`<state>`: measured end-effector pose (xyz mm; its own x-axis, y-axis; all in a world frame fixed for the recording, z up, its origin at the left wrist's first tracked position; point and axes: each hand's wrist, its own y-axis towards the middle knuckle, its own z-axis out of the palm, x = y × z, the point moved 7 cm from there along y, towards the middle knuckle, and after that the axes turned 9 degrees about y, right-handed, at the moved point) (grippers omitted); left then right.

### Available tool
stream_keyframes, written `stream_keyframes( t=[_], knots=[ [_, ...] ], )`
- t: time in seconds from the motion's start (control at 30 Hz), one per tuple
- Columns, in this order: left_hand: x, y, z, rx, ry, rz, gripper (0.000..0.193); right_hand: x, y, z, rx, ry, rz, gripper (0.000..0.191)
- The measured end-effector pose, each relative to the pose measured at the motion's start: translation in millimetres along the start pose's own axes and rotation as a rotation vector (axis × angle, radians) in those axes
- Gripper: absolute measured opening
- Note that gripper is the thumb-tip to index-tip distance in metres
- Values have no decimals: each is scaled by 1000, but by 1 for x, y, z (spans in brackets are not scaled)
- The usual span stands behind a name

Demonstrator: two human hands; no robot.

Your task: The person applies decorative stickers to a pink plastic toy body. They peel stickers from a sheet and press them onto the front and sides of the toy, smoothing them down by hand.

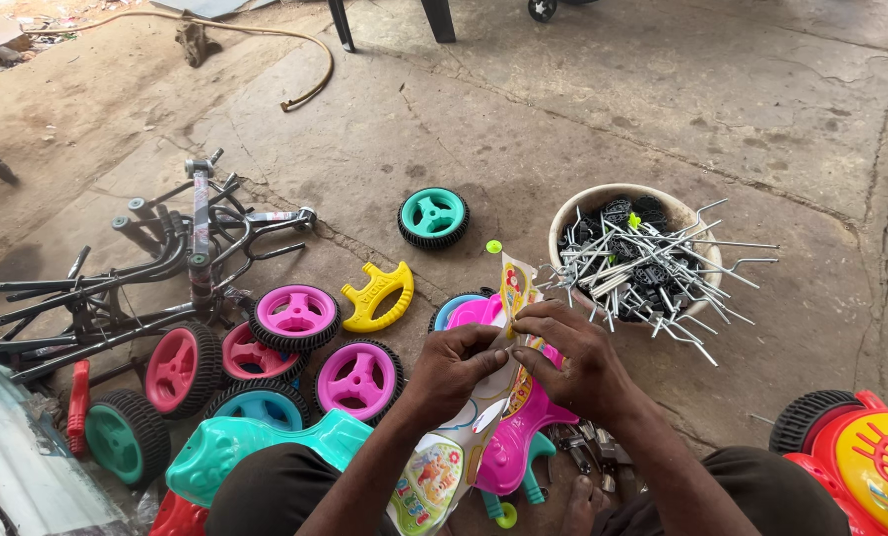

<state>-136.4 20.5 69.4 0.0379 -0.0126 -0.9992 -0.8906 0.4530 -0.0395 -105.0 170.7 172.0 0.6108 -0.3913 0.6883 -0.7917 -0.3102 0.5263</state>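
The person sits low on a rough concrete floor (583,109), and both hands meet over a colourful sticker sheet (483,397). The left hand (454,367) pinches the sheet from the left side, and the right hand (573,362) closes its fingertips on the upper part of it, so the two hands are together and touching near the top strip. The sheet hangs down from the hands, above a pink toy body (518,427) that lies between the person's knees.

To the right stands a round bowl (575,213) full of metal rods and small black parts. To the left lie loose wheels: a pink wheel (295,316), another pink one (357,380), a teal wheel (433,216) farther away, and a yellow handle piece (376,295). Dark metal frames (166,268) are piled at the far left, and a red and yellow toy (866,462) shows at the right edge.

The risk here is in the thin sheet itself. If the fingers pull unevenly, it could tear or crease, and a peeled sticker could fold on itself. The dusty floor is near, so a dropped piece would probably pick up dirt and not stick well. The rods that point out of the bowl are near the right hand and could scratch it.
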Motion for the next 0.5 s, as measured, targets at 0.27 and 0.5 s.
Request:
stream_keyframes(
  t=[0.27,0.5],
  knots=[
    [-23,-6,0,-10,261,236,24,-4,0,6,0,-29,-9,28],
    [-11,-4,-3,-86,112,95,20,1,0,11,-41,-65,-76,29]
  ],
)
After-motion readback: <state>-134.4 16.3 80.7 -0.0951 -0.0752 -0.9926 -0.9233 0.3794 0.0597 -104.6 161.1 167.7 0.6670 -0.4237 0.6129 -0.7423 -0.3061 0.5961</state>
